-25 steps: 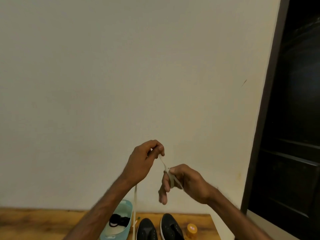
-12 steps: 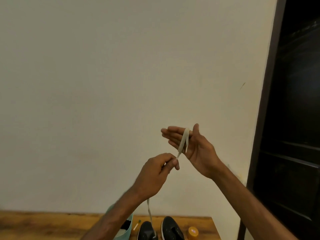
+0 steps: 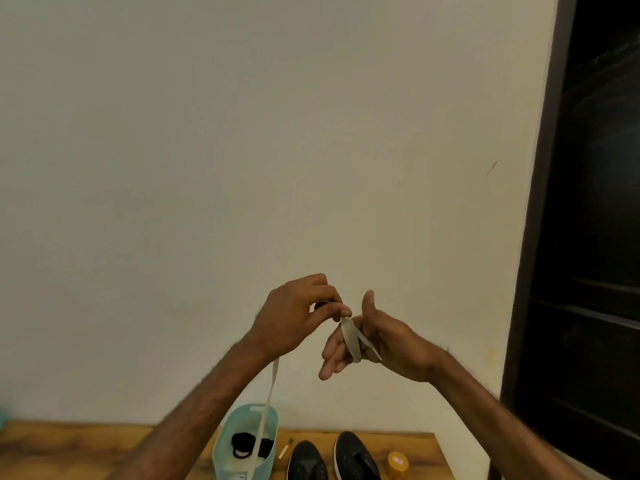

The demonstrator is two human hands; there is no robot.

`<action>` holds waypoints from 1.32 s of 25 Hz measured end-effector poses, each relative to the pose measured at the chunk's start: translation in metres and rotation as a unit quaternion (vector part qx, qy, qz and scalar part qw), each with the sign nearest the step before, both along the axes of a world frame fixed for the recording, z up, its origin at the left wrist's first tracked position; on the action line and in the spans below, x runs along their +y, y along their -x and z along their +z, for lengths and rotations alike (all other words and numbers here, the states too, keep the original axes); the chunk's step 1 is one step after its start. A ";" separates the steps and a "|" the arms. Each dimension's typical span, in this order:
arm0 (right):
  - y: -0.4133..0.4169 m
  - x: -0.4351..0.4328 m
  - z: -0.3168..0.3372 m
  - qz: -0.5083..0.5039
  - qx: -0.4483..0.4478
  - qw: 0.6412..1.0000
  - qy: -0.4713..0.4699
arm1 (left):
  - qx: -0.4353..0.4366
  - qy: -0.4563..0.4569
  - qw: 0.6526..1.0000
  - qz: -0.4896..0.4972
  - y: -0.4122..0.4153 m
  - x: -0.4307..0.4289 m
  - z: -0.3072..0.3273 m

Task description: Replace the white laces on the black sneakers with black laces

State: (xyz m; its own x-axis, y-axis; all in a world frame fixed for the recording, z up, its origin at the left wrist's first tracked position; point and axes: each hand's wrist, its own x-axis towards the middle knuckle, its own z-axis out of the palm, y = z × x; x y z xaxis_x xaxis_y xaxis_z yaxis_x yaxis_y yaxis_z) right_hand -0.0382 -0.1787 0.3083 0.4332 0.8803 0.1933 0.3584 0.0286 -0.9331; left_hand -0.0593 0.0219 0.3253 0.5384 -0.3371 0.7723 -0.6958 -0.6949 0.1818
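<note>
left hand (image 3: 298, 315) pinched white lace (image 3: 350, 337), winding it round right hand (image 3: 381, 344): fingers straight as spool, thumb up. probably coiling for tidy storage. tail hung toward 6 o'clock over teal basket (image 3: 221, 455) holding black laces (image 3: 242, 443). black sneakers (image 3: 306, 460) at 5 o'clock.

Air betw. the table (image 3: 69, 445) & the held-up hands is open in front of the wall (image 3: 277, 133), but is crossed by one hanging strand of the white lace (image 3: 272, 382), pinched by the left hand (image 3: 298, 317) & draped down across the basket (image 3: 221, 455). The gap betw. the hands is bridged by lace wound round the loosely straight fingers of the right hand (image 3: 377, 344). The table's right half is crowded by the basket, the sneakers (image 3: 356, 457) w/ a slim gap betw. them, & an orange cap (image 3: 397, 462). The right side is bounded by a dark door (image 3: 588, 237). Bare wood is shown left of the basket.
</note>
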 end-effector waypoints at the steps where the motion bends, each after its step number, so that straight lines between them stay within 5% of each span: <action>1: 0.002 -0.001 0.003 0.042 0.057 0.997 -0.014 | 0.008 0.036 0.999 -0.022 0.000 -0.003 0.000; 6: 0.014 0.003 0.009 0.196 0.208 0.954 -0.090 | 0.063 0.195 0.974 -0.100 0.001 -0.031 -0.009; 10: 0.012 -0.002 0.011 0.178 0.204 0.946 -0.179 | 0.259 0.286 0.891 -0.239 0.009 -0.045 -0.033; 11: 0.009 -0.005 0.012 0.149 0.199 0.947 -0.206 | 0.271 0.266 0.898 -0.222 0.013 -0.045 -0.042; 14: -0.005 -0.011 0.013 -0.002 0.114 0.974 -0.196 | 0.142 0.033 0.989 -0.025 0.022 -0.040 -0.074; 18: -0.015 -0.018 -0.005 -0.123 -0.015 0.992 0.014 | 0.059 -0.090 0.993 0.046 0.030 -0.022 -0.076; 24: -0.009 -0.008 -0.023 0.033 0.077 0.992 0.089 | -0.110 -0.145 0.974 0.132 0.020 -0.012 -0.047; 28: -0.006 -0.010 -0.021 0.137 0.137 0.980 0.035 | 0.017 0.017 0.999 0.031 0.003 -0.019 -0.045; 29: -0.005 -0.011 -0.019 0.160 0.162 0.974 -0.012 | 0.090 0.079 0.992 -0.037 0.002 -0.023 -0.051; 31: -0.006 -0.010 -0.015 0.174 0.215 0.953 -0.119 | 0.253 0.230 0.924 -0.174 0.004 -0.037 -0.068; 33: -0.011 -0.008 -0.015 0.153 0.236 0.942 -0.184 | 0.304 0.238 0.913 -0.133 0.006 -0.043 -0.086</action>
State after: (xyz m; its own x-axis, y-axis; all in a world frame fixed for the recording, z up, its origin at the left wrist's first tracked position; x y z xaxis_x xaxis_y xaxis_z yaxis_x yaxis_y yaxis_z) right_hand -0.0270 -0.1868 0.2931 0.2850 0.8892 0.3579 -0.1720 0.4148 -0.8935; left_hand -0.0648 -0.0210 0.2397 0.8644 -0.2219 0.4512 -0.4983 -0.2582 0.8276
